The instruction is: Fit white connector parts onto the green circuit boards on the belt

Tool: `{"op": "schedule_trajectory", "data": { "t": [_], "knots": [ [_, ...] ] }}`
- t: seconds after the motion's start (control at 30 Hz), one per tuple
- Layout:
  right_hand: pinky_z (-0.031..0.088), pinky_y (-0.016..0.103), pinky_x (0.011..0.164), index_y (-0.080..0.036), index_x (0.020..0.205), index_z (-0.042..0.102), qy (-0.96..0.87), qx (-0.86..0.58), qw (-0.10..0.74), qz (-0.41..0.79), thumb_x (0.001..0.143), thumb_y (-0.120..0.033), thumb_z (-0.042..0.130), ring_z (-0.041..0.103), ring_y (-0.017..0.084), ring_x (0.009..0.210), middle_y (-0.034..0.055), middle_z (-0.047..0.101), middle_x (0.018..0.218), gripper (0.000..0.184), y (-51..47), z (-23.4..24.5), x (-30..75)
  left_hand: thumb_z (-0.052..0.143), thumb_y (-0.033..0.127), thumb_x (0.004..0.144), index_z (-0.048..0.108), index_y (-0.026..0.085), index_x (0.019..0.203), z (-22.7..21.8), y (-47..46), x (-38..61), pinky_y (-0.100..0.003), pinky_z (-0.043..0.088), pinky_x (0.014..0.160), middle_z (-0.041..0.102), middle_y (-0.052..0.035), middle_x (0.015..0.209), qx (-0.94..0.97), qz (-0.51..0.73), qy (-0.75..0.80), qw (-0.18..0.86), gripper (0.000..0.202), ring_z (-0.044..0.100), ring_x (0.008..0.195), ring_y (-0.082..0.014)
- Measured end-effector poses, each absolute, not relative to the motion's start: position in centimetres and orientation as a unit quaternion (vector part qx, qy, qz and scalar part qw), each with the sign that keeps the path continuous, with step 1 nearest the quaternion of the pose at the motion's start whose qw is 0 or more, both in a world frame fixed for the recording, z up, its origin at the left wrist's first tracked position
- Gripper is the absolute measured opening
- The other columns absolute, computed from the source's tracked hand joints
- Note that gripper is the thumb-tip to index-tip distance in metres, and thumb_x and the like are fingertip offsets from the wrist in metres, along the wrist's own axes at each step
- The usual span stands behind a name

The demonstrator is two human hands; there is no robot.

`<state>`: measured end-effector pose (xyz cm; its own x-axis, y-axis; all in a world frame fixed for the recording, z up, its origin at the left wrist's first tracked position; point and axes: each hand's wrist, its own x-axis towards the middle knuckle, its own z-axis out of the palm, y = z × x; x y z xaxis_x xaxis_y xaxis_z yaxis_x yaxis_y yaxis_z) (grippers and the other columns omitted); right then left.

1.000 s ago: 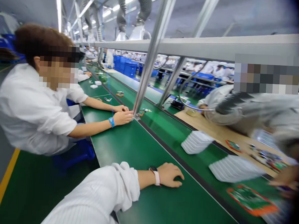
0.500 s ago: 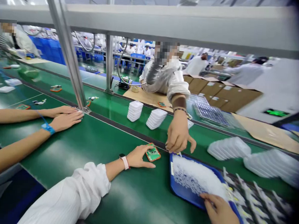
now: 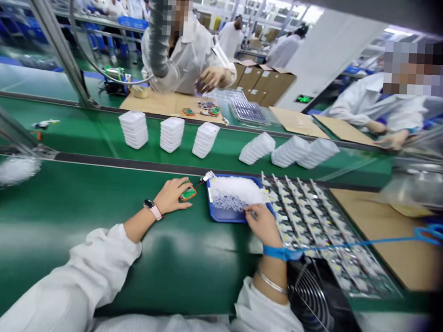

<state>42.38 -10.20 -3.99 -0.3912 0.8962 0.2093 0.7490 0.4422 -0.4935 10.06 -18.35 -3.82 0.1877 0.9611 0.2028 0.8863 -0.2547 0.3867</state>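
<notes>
My left hand (image 3: 173, 194) lies on the green belt with its fingers closed round a small green circuit board with an orange edge (image 3: 188, 193). Just right of it stands a blue tray (image 3: 219, 214) filled with small white parts (image 3: 235, 190). My right hand (image 3: 262, 224) reaches into the tray's near right corner, fingers curled down among the white parts; what they pinch is hidden. A blue strap circles my right wrist, and a watch with a pink band sits on my left wrist.
A clear tray of small components (image 3: 315, 225) lies right of the blue tray, above a fan grille (image 3: 309, 299). Stacks of white trays (image 3: 171, 133) line the far belt. A person in white (image 3: 186, 50) works opposite. Brown cardboard (image 3: 399, 235) is at right.
The view swung right. The opposite worker's hand withdrew from the blue tray to their own bench. My right hand moved further into the tray; my left stays on the board.
</notes>
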Motion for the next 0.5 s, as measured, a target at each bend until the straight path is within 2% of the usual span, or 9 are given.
{"op": "schedule_trajectory", "data": {
  "t": [0.1, 0.3, 0.5],
  "knots": [
    [0.046, 0.038, 0.079, -0.018, 0.072, 0.063, -0.807, -0.517, 0.234, 0.163, 0.072, -0.022, 0.051, 0.057, 0.022, 0.079, 0.0089, 0.062, 0.08, 0.013, -10.2, -4.0, 42.6, 0.065, 0.05, 0.075, 0.048, 0.02, 0.127, -3.6, -19.1, 10.4, -0.047, 0.04, 0.091, 0.042, -0.0146, 0.14, 0.77, 0.192, 0.603, 0.085, 0.062, 0.048, 0.113, -0.032],
    [0.044, 0.036, 0.079, -0.018, 0.065, 0.059, -0.803, -0.518, 0.241, 0.172, 0.073, -0.021, 0.052, 0.053, 0.02, 0.076, 0.0067, 0.057, 0.075, 0.011, -10.2, -4.2, 42.5, 0.055, 0.044, 0.084, 0.053, 0.019, 0.12, -3.3, -20.0, 10.6, -0.04, 0.038, 0.099, 0.054, -0.0111, 0.127, 0.771, 0.254, 0.572, 0.113, 0.044, 0.049, 0.115, -0.0245],
    [0.043, 0.036, 0.079, -0.019, 0.065, 0.058, -0.798, -0.508, 0.271, 0.176, 0.073, -0.021, 0.053, 0.052, 0.02, 0.077, 0.0059, 0.055, 0.075, 0.01, -10.0, -4.5, 41.7, 0.062, 0.058, 0.073, 0.044, 0.019, 0.129, -3.6, -19.8, 10.3, -0.044, 0.035, 0.098, 0.05, -0.0123, 0.133, 0.777, 0.211, 0.579, 0.133, 0.07, 0.044, 0.121, -0.0296]
  ]
}}
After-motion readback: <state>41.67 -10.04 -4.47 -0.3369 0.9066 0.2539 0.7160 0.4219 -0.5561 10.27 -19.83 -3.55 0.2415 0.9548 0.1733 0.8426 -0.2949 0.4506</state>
